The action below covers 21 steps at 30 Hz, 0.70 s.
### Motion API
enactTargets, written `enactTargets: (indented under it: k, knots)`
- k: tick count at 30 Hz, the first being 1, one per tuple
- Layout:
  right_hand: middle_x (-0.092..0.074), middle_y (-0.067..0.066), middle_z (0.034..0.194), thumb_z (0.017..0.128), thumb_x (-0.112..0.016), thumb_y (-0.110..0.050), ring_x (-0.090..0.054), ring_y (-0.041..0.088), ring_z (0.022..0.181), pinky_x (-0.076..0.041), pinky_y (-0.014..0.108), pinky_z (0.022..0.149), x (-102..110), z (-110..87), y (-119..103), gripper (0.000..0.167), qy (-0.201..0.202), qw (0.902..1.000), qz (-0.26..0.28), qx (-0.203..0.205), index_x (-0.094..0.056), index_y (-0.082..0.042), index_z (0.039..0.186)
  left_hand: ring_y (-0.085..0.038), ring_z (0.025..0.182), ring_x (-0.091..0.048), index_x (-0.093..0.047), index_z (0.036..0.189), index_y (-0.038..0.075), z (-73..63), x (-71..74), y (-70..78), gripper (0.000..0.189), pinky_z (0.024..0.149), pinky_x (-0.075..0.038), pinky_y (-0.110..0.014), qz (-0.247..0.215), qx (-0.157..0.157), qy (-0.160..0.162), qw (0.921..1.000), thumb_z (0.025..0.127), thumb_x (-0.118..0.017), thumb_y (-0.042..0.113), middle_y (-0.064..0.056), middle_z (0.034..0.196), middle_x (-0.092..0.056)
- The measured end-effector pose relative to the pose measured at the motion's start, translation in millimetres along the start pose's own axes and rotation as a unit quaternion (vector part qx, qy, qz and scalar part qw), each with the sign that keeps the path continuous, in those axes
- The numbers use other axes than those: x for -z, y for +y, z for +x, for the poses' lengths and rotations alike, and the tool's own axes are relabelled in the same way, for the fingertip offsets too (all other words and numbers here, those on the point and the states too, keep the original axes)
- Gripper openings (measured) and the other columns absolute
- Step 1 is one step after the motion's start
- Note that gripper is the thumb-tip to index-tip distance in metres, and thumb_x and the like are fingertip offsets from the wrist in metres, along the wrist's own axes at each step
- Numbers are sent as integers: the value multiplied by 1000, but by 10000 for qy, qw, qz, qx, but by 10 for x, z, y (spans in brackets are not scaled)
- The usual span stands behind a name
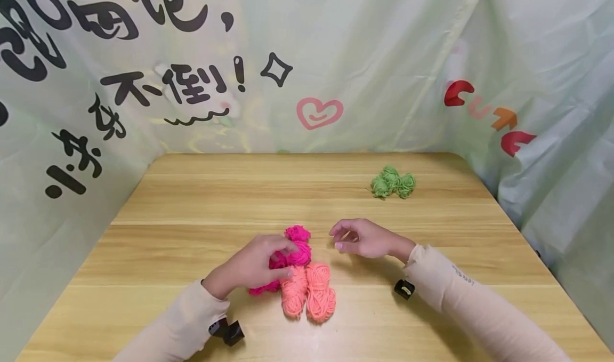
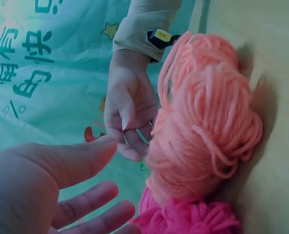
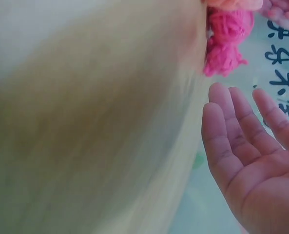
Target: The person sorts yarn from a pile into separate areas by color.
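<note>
Two coral yarn skeins [image 1: 320,294] lie side by side at the near middle of the table. Bright pink yarn bundles [image 1: 301,252] sit just behind them and to their left. Over the pink bundles is my left hand [image 1: 254,260], which hides part of them; its thumb reaches near the left coral skein. In the left wrist view, its fingers are spread and relaxed beside the coral yarn [image 2: 207,112], with nothing held. My right hand [image 1: 366,239] hovers right of the pink yarn, apart from it. The right wrist view shows its fingers [image 3: 215,126] loosely bent around nothing.
A cluster of green yarn balls [image 1: 390,183] lies at the far right of the wooden table [image 1: 216,191]. Printed cloth [image 1: 374,69] hangs behind and at both sides of the table. Each sleeve carries a small black device [image 1: 404,289] at the wrist.
</note>
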State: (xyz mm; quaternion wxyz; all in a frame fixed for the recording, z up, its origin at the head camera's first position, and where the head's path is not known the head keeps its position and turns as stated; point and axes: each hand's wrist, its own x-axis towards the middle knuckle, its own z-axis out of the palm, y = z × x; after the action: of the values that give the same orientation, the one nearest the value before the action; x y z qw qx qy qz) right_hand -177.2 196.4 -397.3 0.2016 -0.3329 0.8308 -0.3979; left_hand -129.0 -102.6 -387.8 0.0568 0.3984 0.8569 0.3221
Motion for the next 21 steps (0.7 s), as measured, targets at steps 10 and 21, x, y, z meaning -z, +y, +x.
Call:
enactTargets:
  k: [10,21]
  knots:
    - [-64,5,104,94,-63,-17,-62,20,97,-51,34,86,-182,-82,-123,31,-114,9999,-50,2,-58,1,119,-20,111,-58,-67,113,8,-94,-59,117,38,96,-47,-38,653,64,-275,9975,79,-80,19,-2,114,-63]
    - [-62,2,98,93,-66,-18,-63,16,88,-52,28,79,-359,-114,-191,33,-279,9990,102,-324,-56,-1,119,-16,106,-58,-68,113,13,-133,-105,228,43,91,-49,-35,1050,314,-501,9927,76,-84,28,2,114,-61]
